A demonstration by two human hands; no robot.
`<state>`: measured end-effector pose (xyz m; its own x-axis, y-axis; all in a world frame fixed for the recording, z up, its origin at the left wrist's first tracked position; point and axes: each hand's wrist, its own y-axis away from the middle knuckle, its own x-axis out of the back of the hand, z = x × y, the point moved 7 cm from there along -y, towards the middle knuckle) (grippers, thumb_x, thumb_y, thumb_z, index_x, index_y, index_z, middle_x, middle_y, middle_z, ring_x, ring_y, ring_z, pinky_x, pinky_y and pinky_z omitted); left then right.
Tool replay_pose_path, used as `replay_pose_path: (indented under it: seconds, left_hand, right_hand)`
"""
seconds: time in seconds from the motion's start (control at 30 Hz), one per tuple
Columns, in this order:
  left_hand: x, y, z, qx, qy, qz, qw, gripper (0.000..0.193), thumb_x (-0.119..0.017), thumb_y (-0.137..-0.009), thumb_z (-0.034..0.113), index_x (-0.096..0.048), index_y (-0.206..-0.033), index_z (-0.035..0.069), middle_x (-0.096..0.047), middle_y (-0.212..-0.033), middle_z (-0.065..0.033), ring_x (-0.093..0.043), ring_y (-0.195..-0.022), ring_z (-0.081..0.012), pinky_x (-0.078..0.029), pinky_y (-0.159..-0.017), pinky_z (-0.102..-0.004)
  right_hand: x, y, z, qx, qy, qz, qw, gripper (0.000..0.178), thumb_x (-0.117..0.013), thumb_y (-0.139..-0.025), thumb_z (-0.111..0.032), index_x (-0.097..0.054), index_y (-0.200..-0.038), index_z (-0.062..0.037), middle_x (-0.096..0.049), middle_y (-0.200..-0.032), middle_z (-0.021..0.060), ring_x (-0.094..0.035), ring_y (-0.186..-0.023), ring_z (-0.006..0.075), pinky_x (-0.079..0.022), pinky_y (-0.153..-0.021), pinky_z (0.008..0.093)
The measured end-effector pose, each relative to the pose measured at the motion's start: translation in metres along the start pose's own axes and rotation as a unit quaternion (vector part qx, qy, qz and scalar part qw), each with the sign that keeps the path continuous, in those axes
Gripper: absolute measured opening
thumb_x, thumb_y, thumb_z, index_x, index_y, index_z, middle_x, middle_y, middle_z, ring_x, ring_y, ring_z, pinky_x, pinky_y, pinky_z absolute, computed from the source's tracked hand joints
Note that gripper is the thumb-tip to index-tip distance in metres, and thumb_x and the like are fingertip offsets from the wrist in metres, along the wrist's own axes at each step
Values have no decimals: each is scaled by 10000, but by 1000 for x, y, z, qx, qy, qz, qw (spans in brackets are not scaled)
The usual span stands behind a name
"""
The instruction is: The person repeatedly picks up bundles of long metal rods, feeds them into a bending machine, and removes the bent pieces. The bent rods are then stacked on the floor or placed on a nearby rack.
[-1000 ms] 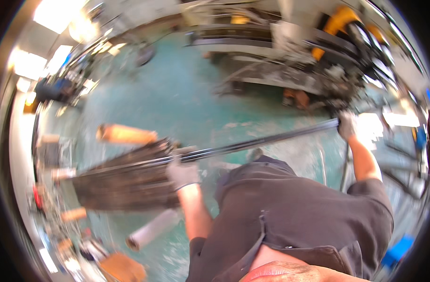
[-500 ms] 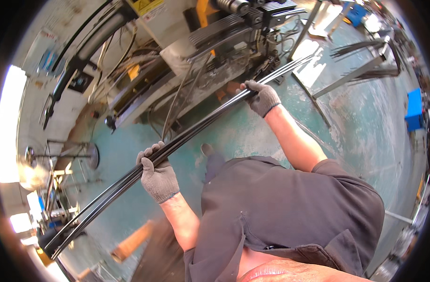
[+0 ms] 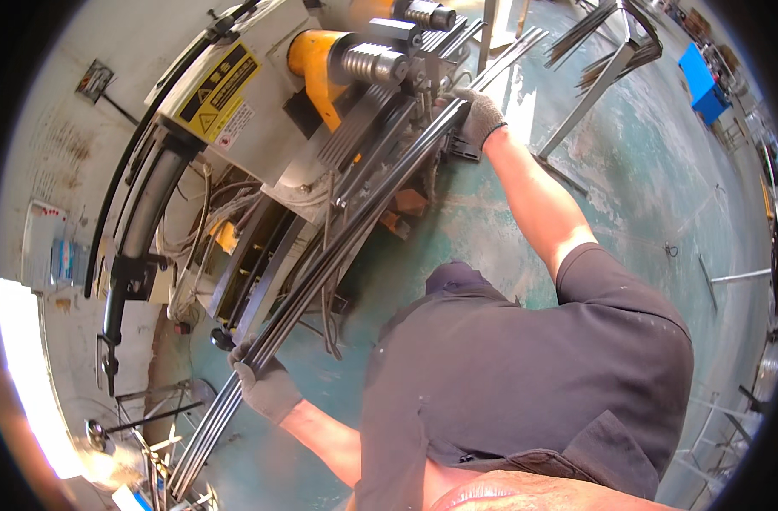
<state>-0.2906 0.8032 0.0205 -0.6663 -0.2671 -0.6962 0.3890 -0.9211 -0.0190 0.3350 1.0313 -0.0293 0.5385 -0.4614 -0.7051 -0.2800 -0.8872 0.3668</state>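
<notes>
A bundle of long, thin dark metal rods (image 3: 308, 294) slants across the view from lower left to upper right. My left hand (image 3: 268, 390), in a grey knit glove, is closed around the bundle toward its lower end. Near the far end my right hand (image 3: 481, 119), gloved the same way, grips the rods. Just beyond the bundle stands a machine (image 3: 274, 162) with a yellow bracket (image 3: 315, 72) and ribbed metal cylinders (image 3: 374, 65). More parallel bars (image 3: 355, 128) lie on the machine beside the held rods. My left fingers are partly hidden behind the bundle.
A metal stand (image 3: 589, 98) holding dark rods is at the upper right. A blue box (image 3: 702, 83) sits farther right. A black curved arm (image 3: 138, 221) hangs at the left. Metal frames (image 3: 163, 409) stand at the lower left on the green floor (image 3: 627, 204).
The machine now appears closer and larger. The rods have tilted more steeply, my right hand having gone up and my left hand down. Both hands still hold the bundle.
</notes>
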Motion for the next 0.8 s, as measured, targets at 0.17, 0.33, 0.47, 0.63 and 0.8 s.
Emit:
replay_pose_path:
  seconds: [0.17, 0.33, 0.47, 0.63, 0.8]
  left_hand:
    - [2, -38, -44, 41, 28, 68, 996, 350, -630, -1062, 231, -607, -1311, -14, -685, -1270, -150, -646, -1218, -302, -474, -1156, -458]
    - [-26, -64, -81, 52, -19, 146, 988, 371, -497, -1130, 189, -570, -1385, -71, -676, -1300, -181, -635, -1255, -293, -476, -1158, -450]
    - [-43, -84, -109, 74, 15, 169, 983, 324, -583, -1080, 163, -667, -1288, -72, -711, -1290, -181, -662, -1235, -321, -494, -1182, -487]
    - [-60, -108, -160, 80, -41, 173, 981, 366, -582, -1092, 226, -678, -1287, -69, -714, -1295, -177, -668, -1227, -327, -525, -1147, -464]
    - [-109, -123, -217, 131, 53, 149, 979, 360, -583, -1095, 228, -687, -1289, -56, -715, -1303, -182, -672, -1227, -319, -529, -1140, -457]
  right_hand:
    - [-12, -45, -5, 3, 31, -104, 994, 342, -587, -1021, -58, -606, -1301, 138, -712, -1214, 212, -708, -1111, 323, -580, -1022, 451]
    - [-26, -94, -31, 50, 59, 2, 997, 261, -745, -995, -174, -722, -1157, 30, -785, -1008, 128, -751, -830, 255, -569, -744, 355]
    - [-53, -125, -41, 66, 129, 24, 989, 232, -605, -1076, -200, -700, -1244, -70, -742, -1166, 43, -688, -990, 190, -553, -853, 341]
    - [-50, -171, -24, 30, 144, 24, 989, 311, -583, -1034, -381, -703, -1155, -122, -730, -1030, 15, -656, -940, 178, -507, -831, 335]
    - [-63, -155, -23, 51, 228, 52, 971, 272, -630, -971, -344, -735, -1069, -113, -718, -975, 59, -649, -888, 211, -509, -807, 370]
